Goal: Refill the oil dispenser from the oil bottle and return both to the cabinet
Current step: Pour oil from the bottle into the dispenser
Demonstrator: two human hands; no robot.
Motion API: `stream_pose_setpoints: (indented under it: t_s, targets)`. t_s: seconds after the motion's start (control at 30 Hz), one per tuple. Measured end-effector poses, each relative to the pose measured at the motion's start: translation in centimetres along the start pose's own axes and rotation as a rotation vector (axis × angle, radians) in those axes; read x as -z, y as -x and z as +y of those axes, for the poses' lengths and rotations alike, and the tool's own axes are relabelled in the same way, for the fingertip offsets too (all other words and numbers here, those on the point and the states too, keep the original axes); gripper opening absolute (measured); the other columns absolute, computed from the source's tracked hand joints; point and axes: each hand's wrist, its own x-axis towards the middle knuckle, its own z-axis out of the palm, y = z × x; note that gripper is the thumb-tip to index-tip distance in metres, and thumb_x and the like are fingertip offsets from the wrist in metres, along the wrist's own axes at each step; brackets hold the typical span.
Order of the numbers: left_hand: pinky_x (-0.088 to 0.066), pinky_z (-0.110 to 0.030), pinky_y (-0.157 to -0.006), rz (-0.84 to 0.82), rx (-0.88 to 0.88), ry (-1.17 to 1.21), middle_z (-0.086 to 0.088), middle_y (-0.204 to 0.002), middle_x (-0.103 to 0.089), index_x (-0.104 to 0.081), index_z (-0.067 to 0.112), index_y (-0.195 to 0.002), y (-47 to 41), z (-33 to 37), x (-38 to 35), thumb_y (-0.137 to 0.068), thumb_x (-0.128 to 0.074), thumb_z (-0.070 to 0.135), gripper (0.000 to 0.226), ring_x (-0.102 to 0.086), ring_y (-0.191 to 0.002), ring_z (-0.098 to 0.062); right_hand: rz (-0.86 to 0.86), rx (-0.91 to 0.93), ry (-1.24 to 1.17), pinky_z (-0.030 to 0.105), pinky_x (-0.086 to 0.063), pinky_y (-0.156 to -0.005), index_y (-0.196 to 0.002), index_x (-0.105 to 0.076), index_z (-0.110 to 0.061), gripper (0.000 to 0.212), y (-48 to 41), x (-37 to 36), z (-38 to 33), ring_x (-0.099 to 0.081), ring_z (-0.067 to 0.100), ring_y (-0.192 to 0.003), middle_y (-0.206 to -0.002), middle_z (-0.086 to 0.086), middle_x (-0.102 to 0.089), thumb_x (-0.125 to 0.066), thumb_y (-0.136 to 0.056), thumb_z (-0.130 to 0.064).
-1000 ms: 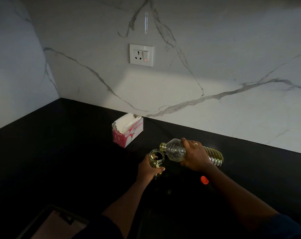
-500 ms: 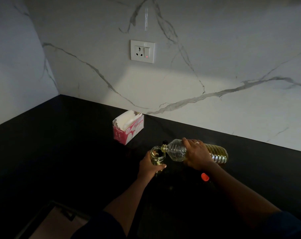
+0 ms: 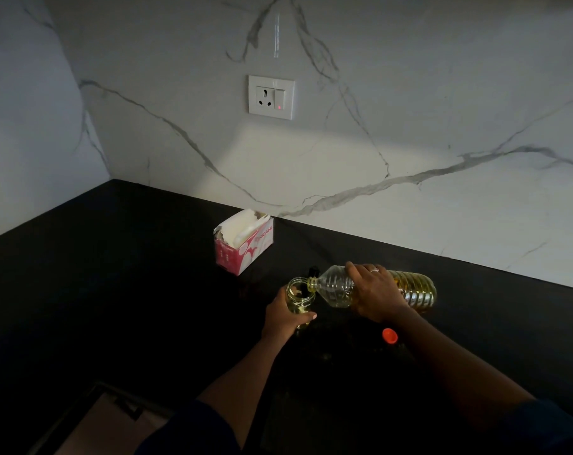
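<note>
Now the right grip (image 3: pixel 377 293) clasps the tipped oil bottle (image 3: pixel 336 287), mouth over the dispenser (image 3: pixel 298 298). Meanwhile the left grip (image 3: pixel 283 318) wraps that dispenser.

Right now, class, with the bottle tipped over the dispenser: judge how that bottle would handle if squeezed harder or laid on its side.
The bottle is clear ribbed plastic, so it would probably flex under a squeeze. The oil along its lower side likely shifts as it moves. Round and with its cap off, it could roll and spill if laid down.
</note>
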Motion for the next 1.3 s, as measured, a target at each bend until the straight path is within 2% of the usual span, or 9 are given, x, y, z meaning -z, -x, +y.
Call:
stream_pose_setpoints:
  t_s: [0.47,0.6,0.87,1.3]
  targets:
    - [-0.045,-0.029,-0.096,-0.009,0.007,0.008,-0.004,-0.125,-0.057,-0.046,0.018,-0.129,0.0,0.0,0.1,-0.061,-0.086,0.021,0.079,-0.053,-0.118,-0.02,-0.031,0.007,0.047,0.041,-0.022,-0.112,-0.145,-0.018,-0.011,0.086,-0.7,0.6,0.0,-0.035,0.026,-0.131,-0.145,0.01,-0.036,-0.062,-0.08,-0.046]
    - [-0.045,-0.036,-0.101,-0.019,0.011,0.006,-0.005,-0.129,-0.055,-0.044,0.018,-0.132,0.1,0.0,0.1,-0.06,-0.086,0.023,0.083,-0.051,-0.122,-0.022,-0.034,0.01,0.049,0.041,-0.022,-0.112,-0.145,-0.018,-0.011,0.085,-0.8,0.7,0.0,-0.035,0.027,-0.131,-0.145,0.01,-0.037,-0.061,-0.081,-0.047]
    - [-0.04,-0.024,-0.091,-0.02,0.0,0.021,-0.002,-0.126,-0.057,-0.045,0.02,-0.131,0.1,0.0,0.1,-0.062,-0.085,0.02,0.08,-0.052,-0.12,-0.019,-0.037,0.021,0.067,0.041,-0.019,-0.112,-0.145,-0.017,-0.011,0.085,-0.9,0.9,0.1,-0.033,0.027,-0.132,-0.145,0.009,-0.036,-0.061,-0.081,-0.045]
    - [-0.043,-0.031,-0.098,-0.026,0.016,0.003,-0.004,-0.131,-0.053,-0.042,0.019,-0.134,0.1,0.2,0.1,-0.063,-0.084,0.02,0.082,-0.049,-0.124,-0.021,-0.041,0.034,0.086,0.042,-0.019,-0.112,-0.145,-0.018,-0.011,0.084,-1.1,1.3,0.2,-0.034,0.027,-0.133,-0.145,0.01,-0.037,-0.063,-0.081,-0.042]
